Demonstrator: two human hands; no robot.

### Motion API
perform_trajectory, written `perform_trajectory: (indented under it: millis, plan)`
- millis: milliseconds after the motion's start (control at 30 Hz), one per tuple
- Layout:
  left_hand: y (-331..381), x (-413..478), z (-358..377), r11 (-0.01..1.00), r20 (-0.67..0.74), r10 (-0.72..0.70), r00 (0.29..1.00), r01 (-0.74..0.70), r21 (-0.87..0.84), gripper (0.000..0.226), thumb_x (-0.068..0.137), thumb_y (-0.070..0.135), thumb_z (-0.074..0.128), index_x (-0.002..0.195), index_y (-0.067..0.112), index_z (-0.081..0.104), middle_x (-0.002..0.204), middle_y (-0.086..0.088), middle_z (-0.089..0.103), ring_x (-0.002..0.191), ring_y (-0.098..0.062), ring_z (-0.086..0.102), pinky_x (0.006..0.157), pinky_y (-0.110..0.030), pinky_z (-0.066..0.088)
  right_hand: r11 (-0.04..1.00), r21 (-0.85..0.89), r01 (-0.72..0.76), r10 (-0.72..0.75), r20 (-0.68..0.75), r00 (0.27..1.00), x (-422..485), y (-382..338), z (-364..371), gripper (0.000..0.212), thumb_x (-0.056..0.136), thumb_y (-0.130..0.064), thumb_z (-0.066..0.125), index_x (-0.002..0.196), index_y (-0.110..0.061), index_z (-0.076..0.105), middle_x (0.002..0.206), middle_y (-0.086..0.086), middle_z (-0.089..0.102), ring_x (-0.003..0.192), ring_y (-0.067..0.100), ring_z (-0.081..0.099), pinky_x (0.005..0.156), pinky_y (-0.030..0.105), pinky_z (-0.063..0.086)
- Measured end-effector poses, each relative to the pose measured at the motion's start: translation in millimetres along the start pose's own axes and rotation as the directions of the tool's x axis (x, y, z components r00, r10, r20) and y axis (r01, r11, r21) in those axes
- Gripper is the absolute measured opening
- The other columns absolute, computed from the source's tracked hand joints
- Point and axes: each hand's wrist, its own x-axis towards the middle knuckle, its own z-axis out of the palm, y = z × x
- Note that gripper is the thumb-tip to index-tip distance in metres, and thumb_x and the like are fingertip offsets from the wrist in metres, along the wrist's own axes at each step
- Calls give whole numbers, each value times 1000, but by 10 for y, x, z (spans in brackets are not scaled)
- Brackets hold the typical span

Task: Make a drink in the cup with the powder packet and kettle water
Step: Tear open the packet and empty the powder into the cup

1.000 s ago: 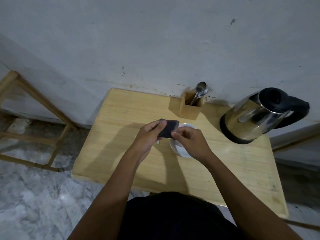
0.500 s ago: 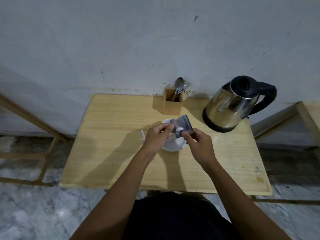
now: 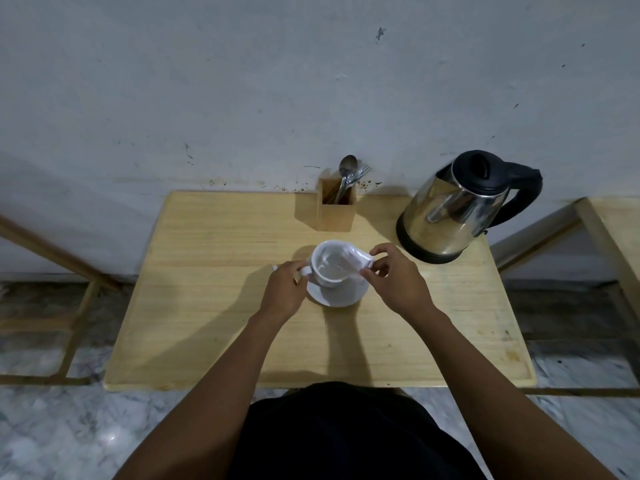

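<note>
A white cup stands on a white saucer near the middle of the wooden table. My left hand grips the cup's handle on its left side. My right hand pinches the powder packet, which shows its pale silvery side and is tilted over the cup's right rim with its mouth inside. I cannot tell whether powder lies in the cup. The steel kettle with a black lid and handle stands at the table's back right.
A wooden holder with a spoon and forks stands at the back edge by the wall. A small torn white strip lies just left of my left hand. Wooden frames flank the table on both sides.
The packet has gone from being held in both hands above the cup to being tipped into it by the right hand alone. My left hand has dropped onto the cup's handle.
</note>
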Motion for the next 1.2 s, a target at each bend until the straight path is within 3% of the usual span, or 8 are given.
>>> perform_trajectory:
  millis: [133, 267, 467, 567, 767, 1033, 1133, 1200]
  plan:
    - [-37, 34, -14, 996, 5, 86, 996, -86, -4, 21, 92, 14, 54, 109, 14, 66, 105, -3, 67, 85, -10, 56, 80, -20, 42, 997, -82, 4, -3, 11, 1000, 117, -60, -44, 19, 83, -32, 71, 92, -33, 54, 77, -15, 68, 74, 5, 63, 63, 30, 48]
    - [-72, 51, -13, 990, 4, 138, 990, -138, 7, 20, 92, 10, 54, 108, 11, 66, 100, -4, 66, 87, -11, 56, 72, -7, 40, 979, -190, 68, -62, 40, 997, 201, -81, -63, 11, 87, -37, 65, 97, -36, 62, 82, -17, 67, 77, 8, 62, 63, 28, 46]
    - [-58, 39, -42, 984, -9, 178, 984, -178, -7, 18, 91, 10, 55, 105, 9, 68, 94, 3, 62, 83, -10, 55, 79, -23, 46, 928, -329, 177, -141, 131, 981, 293, -112, -92, 15, 94, -33, 53, 102, -28, 65, 91, -12, 65, 82, 14, 58, 62, 27, 37]
    - [-49, 39, -54, 984, -5, 180, 984, -180, -16, 20, 91, 11, 56, 107, 7, 67, 94, 4, 60, 78, 3, 51, 76, -14, 43, 897, -394, 201, -133, 194, 972, 363, -147, -108, 18, 97, -30, 48, 103, -21, 62, 96, -4, 66, 86, 21, 60, 63, 30, 39]
    - [-80, 78, -55, 985, 28, 172, 985, -171, -32, 21, 91, 10, 56, 110, 9, 66, 98, 3, 61, 85, -9, 55, 75, -10, 43, 906, -354, 231, -154, 231, 961, 456, -238, -174, 27, 92, -31, 64, 115, -25, 52, 93, -11, 70, 70, 9, 52, 54, 26, 35]
    - [-107, 120, -76, 984, 62, 165, 984, -161, -71, 22, 90, 7, 57, 111, 7, 65, 101, -4, 64, 89, -11, 57, 77, -6, 46, 810, -480, 337, -306, 144, 941, 516, -317, -142, 22, 90, -37, 63, 112, -34, 66, 90, -11, 74, 86, 13, 64, 75, 29, 42]
    - [-104, 137, -86, 989, 87, 131, 988, -125, -73, 22, 90, 9, 58, 111, 9, 65, 105, -5, 65, 90, -13, 58, 86, -23, 48, 817, -448, 363, -332, 148, 931, 534, -307, -119, 25, 89, -34, 66, 113, -32, 67, 89, -12, 74, 88, 13, 65, 77, 29, 42]
    - [-94, 154, -106, 993, 108, 103, 989, -95, -70, 23, 89, 13, 59, 112, 11, 65, 107, -4, 65, 88, -13, 59, 81, -20, 46, 816, -433, 383, -357, 144, 923, 541, -299, -110, 26, 89, -34, 66, 114, -32, 67, 89, -12, 74, 90, 14, 65, 80, 30, 41]
